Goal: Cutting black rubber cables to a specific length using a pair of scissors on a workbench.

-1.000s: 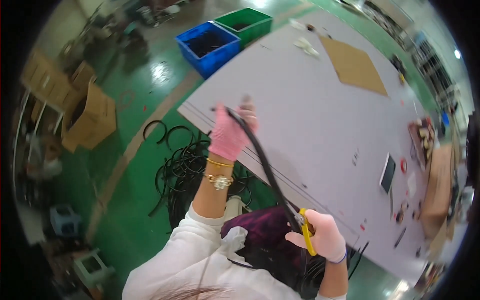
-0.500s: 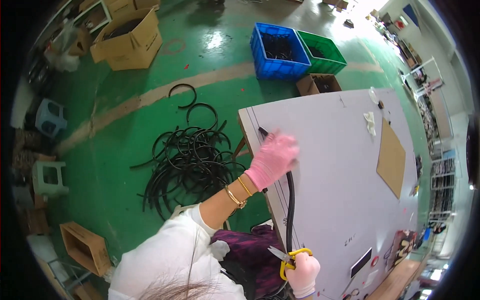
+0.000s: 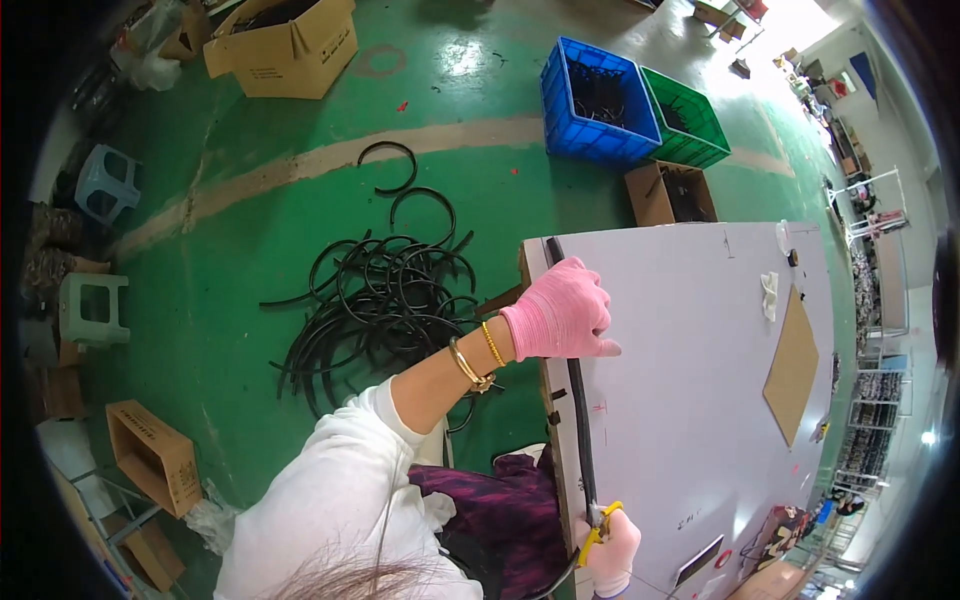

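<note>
A black rubber tube (image 3: 580,420) lies lengthwise along the left part of the white worktable (image 3: 680,400). My left hand (image 3: 560,312), in a pink glove, is closed over the tube near its far end, which sticks out past the knuckles. Close to me, my right hand (image 3: 614,558), in a pale pink glove, grips yellow-handled scissors (image 3: 590,540). Their blades are at the near part of the tube; whether they have cut into it I cannot tell. Below the scissors, the tube curves down off the table edge toward my lap.
Many curved black tube pieces (image 3: 385,310) lie heaped on the green floor left of the table. A blue crate (image 3: 600,140), a green crate (image 3: 712,150) and a cardboard box (image 3: 648,198) stand beyond it. Cardboard sheet (image 3: 792,370) and phone (image 3: 699,561) rest on the tabletop.
My left hand has gone from a blurred, moving pose to a closed grip over the tube. The scissors, earlier open beside the tube, are now at it. The view has shifted.
</note>
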{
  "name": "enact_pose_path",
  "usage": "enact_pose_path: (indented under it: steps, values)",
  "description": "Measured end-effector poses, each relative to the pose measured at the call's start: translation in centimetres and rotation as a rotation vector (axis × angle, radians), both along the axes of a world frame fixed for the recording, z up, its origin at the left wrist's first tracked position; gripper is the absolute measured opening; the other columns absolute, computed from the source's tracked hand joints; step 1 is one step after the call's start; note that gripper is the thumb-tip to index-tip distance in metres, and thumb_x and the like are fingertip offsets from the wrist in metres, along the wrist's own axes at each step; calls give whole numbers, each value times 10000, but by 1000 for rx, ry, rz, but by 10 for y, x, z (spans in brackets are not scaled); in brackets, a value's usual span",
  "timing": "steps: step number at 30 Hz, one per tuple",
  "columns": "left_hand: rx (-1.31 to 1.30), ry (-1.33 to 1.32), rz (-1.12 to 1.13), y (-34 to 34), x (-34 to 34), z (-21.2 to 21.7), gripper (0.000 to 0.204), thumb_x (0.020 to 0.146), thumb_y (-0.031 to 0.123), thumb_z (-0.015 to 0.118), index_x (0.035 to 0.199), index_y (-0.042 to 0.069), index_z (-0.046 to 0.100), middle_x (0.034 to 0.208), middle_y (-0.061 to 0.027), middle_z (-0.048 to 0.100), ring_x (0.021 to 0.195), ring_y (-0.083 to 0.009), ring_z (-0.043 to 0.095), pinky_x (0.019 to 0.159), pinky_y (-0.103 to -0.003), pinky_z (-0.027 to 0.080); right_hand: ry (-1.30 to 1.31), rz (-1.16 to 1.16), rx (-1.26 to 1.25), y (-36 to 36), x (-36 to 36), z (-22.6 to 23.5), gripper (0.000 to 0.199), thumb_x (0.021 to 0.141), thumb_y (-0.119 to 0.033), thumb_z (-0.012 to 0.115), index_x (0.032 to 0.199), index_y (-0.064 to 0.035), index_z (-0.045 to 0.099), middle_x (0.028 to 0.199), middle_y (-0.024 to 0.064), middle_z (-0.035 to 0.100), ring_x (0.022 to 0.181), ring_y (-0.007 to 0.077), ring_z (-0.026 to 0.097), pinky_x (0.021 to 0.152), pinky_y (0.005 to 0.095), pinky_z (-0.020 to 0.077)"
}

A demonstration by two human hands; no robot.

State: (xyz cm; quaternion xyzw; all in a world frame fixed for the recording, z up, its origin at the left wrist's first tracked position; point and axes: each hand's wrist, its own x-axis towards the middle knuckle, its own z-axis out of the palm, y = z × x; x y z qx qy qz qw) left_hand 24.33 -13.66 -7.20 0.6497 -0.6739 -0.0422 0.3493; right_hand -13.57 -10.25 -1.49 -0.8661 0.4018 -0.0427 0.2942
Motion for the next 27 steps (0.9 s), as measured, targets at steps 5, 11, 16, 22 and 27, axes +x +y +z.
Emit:
enact_pose_path:
  steps: [5,11,16,22,27]
  values:
    - [-95,59,32,-1,-2,-6,363,760,307,677,468,129,555,575,-16,558,702,-219,580,815,-353,444,2,-242,238,5,42,36,80,839,28,618,882,-36,600,639,108,495,557,215,552,523,356,438]
    - [17,13,57,5,0,-2,325,823,283,602,531,147,641,611,-8,610,732,-201,610,819,-358,470,87,-180,260,2,46,41,75,849,-5,642,891,-40,590,652,139,539,546,275,582,524,395,452]
    - [-31,22,92,6,-1,-3,315,816,255,598,516,158,617,614,-2,614,720,-201,610,799,-364,471,34,-287,296,0,21,20,175,758,-16,764,892,-14,652,735,-2,622,680,83,572,664,248,485]
    - [-67,22,99,4,-2,-6,282,790,236,608,519,163,619,607,0,609,694,-196,596,761,-360,457,48,-268,280,-6,23,22,152,744,-10,733,874,-13,653,732,14,617,666,90,571,657,257,486]
    - [-93,28,140,1,-3,-9,253,761,218,608,515,158,612,597,-4,603,674,-197,589,731,-363,447,60,-348,341,-6,37,33,149,733,-17,724,861,-12,648,717,21,606,660,98,570,647,262,482]
